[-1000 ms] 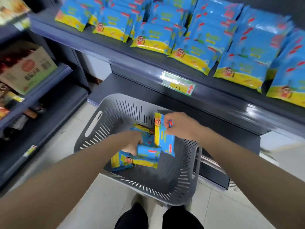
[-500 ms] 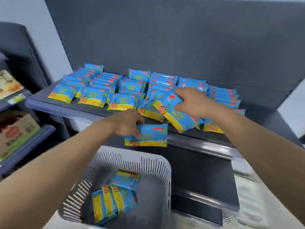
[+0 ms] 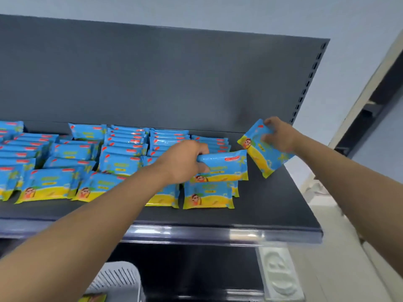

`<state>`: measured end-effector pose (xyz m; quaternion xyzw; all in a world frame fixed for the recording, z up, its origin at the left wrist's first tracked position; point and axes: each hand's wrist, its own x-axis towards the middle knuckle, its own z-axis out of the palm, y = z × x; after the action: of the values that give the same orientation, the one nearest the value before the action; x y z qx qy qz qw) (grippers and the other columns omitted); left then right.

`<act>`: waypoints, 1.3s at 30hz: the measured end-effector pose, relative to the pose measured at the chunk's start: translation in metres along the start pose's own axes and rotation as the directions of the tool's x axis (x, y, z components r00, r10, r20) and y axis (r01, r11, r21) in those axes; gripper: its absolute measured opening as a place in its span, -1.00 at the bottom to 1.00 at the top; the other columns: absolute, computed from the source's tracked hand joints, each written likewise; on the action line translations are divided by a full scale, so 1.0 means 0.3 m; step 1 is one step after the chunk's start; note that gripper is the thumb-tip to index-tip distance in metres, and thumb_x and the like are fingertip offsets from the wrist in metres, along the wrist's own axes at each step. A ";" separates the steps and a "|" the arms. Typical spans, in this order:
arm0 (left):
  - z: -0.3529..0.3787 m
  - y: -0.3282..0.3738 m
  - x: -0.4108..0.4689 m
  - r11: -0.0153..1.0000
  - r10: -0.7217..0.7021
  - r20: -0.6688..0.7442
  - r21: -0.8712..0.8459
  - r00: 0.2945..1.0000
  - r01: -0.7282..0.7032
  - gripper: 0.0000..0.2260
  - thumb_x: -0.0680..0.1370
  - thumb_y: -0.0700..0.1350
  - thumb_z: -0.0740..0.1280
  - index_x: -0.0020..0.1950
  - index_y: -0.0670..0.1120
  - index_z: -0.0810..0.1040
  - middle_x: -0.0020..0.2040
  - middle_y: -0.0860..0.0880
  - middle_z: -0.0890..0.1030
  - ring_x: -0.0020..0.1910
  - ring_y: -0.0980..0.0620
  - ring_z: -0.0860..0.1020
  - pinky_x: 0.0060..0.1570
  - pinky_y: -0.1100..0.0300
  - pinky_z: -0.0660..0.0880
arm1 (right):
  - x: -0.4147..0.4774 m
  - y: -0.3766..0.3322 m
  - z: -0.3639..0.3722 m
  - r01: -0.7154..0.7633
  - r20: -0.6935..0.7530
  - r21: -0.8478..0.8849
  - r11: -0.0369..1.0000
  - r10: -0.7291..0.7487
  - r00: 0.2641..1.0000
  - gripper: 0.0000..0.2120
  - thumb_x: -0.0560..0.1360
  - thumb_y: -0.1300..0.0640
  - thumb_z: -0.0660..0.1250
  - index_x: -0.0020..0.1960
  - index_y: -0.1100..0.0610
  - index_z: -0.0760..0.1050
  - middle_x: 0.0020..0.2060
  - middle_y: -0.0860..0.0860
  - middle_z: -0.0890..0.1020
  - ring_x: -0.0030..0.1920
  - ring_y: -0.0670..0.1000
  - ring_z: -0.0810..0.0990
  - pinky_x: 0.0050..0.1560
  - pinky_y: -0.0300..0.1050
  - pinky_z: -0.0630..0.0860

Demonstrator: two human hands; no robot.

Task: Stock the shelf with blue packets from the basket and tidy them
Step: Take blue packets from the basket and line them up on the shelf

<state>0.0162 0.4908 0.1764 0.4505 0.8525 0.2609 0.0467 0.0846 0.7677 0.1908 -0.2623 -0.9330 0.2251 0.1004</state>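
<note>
Two hands up at the dark grey shelf [image 3: 272,203]. Left hand [image 3: 185,162] has its fingers curled round the left end of the first blue packet [image 3: 226,165], held level above the right-most row. Right hand [image 3: 281,135] pinches the top of the second blue packet [image 3: 259,149], tilted over the bare right end of the shelf, just beside the first. Stocked packets [image 3: 65,153] fill left and middle in overlapping rows. Dark back panel [image 3: 152,83] behind, pale wall [image 3: 218,12] above, glossy front rail [image 3: 218,234]. White slotted basket [image 3: 117,277] sits bottom-left, below the shelf.
</note>
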 end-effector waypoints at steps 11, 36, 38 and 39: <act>0.139 0.026 0.310 0.997 -0.078 -0.056 0.021 0.995 0.080 -0.88 0.45 -0.14 0.42 -0.20 -0.03 0.49 -0.31 0.10 0.48 -0.35 0.10 0.46 -0.39 0.21 0.36 | 0.321 0.178 0.069 0.216 0.177 -0.239 0.947 -0.176 0.968 -0.71 0.36 0.24 0.46 0.07 0.21 0.55 0.02 0.11 0.61 0.02 0.10 0.55 -0.03 -0.14 0.42; 0.411 0.111 0.706 0.965 -0.016 0.147 0.262 0.989 -0.023 -0.67 0.50 -0.04 0.34 0.25 -0.06 0.47 0.10 -0.10 0.55 0.09 -0.11 0.49 0.01 0.11 0.38 | 0.418 0.234 0.056 0.433 -0.028 -0.111 0.894 -0.439 0.898 -0.73 0.54 0.29 0.17 0.12 0.15 0.59 0.00 0.09 0.66 -0.04 0.10 0.61 0.01 -0.07 0.52; 0.440 0.099 0.736 0.950 -0.022 0.133 0.311 0.991 -0.020 -0.68 0.52 -0.06 0.31 0.26 -0.07 0.45 0.13 -0.08 0.55 0.10 -0.08 0.49 0.09 0.10 0.34 | 0.391 0.239 0.033 0.448 -0.071 -0.119 0.886 -0.458 0.886 -0.74 0.53 0.30 0.19 0.10 0.17 0.60 0.00 0.09 0.66 -0.01 0.10 0.60 0.04 -0.05 0.50; 0.454 0.091 0.749 0.938 -0.027 0.118 0.346 0.993 -0.015 -0.69 0.52 -0.06 0.29 0.25 -0.07 0.45 0.14 -0.07 0.55 0.11 -0.07 0.48 0.14 0.08 0.32 | 0.377 0.242 0.023 0.450 -0.084 -0.120 0.885 -0.461 0.884 -0.75 0.53 0.30 0.19 0.10 0.18 0.60 -0.01 0.09 0.66 -0.01 0.10 0.60 0.04 -0.06 0.50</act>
<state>-0.0531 0.7363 0.1077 0.4640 0.8821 0.0790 0.0189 0.0194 0.8809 0.1582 -0.0524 -0.9714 0.1346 0.1886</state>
